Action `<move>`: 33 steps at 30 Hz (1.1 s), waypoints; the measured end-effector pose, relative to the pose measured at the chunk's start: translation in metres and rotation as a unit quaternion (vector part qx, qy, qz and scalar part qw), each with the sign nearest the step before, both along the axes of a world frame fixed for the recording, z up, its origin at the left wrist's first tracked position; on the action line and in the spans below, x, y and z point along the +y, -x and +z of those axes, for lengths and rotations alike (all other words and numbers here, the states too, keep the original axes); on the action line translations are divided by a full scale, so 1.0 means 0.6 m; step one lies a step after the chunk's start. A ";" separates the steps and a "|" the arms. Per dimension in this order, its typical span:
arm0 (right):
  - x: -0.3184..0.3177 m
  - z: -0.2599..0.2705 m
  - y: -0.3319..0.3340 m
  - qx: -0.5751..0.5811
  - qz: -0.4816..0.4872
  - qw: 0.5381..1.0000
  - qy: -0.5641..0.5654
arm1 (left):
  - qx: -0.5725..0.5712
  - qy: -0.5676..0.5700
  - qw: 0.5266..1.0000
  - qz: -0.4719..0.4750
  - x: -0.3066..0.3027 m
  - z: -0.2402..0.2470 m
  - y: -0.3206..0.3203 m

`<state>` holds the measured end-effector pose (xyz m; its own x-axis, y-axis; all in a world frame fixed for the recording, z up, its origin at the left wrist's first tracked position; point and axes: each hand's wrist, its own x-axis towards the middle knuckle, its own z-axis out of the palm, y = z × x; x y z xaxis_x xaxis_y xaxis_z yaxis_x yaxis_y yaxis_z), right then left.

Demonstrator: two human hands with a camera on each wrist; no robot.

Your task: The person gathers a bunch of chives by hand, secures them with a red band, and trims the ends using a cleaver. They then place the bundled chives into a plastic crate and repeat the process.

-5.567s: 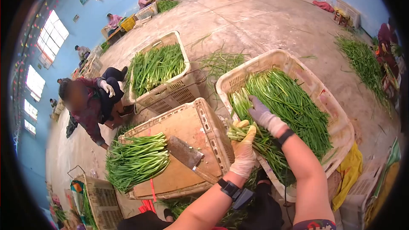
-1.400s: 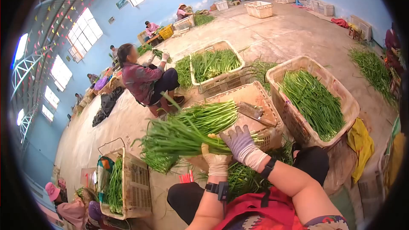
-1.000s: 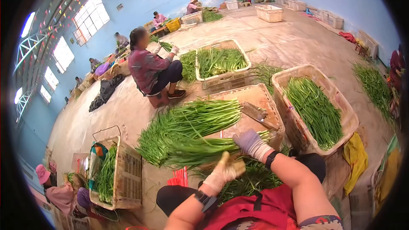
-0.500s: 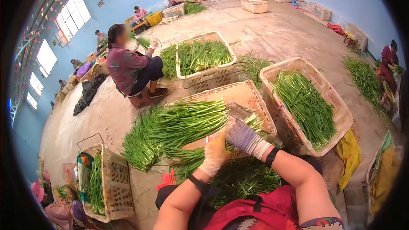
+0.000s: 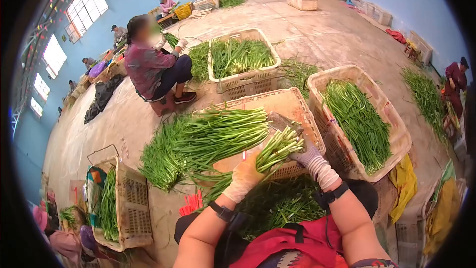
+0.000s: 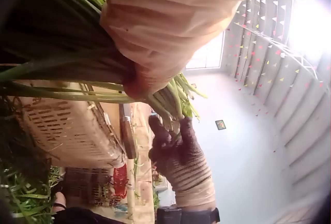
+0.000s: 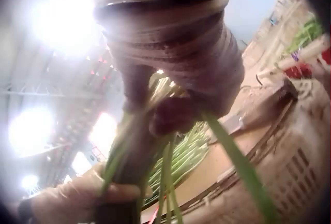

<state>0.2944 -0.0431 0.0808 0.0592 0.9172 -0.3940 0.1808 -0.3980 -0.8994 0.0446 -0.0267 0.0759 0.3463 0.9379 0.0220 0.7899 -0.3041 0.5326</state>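
Note:
In the head view my gloved left hand [image 5: 245,174] grips a bunch of garlic chives [image 5: 278,148], long green leaves with pale stem ends tilted up to the right. My right hand [image 5: 315,163], in a greyish-purple glove, is at those pale ends; its thumb and fingers [image 6: 187,138] pinch some stems in the left wrist view. Both hands are over the near edge of an upturned crate topped with a board [image 5: 297,103]. A large pile of chives [image 5: 223,131] lies on the board, with a cleaver [image 5: 283,120] beside its pale ends.
To the right stands a crate [image 5: 404,144] filled with chives. Another full crate [image 5: 270,49] is behind the board, near a seated person [image 5: 148,67]. Loose greens [image 5: 292,203] lie between my knees. Red strips [image 5: 192,202] and a third crate [image 5: 134,208] are at the left.
Earlier both hands were in the right-hand crate; they have since brought a bunch over to the board. In the last half second my right hand has shifted to the pale ends.

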 end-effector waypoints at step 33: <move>-0.009 0.044 0.030 0.284 -0.050 0.933 -0.217 | -0.335 0.262 0.890 -0.165 0.000 -0.029 0.089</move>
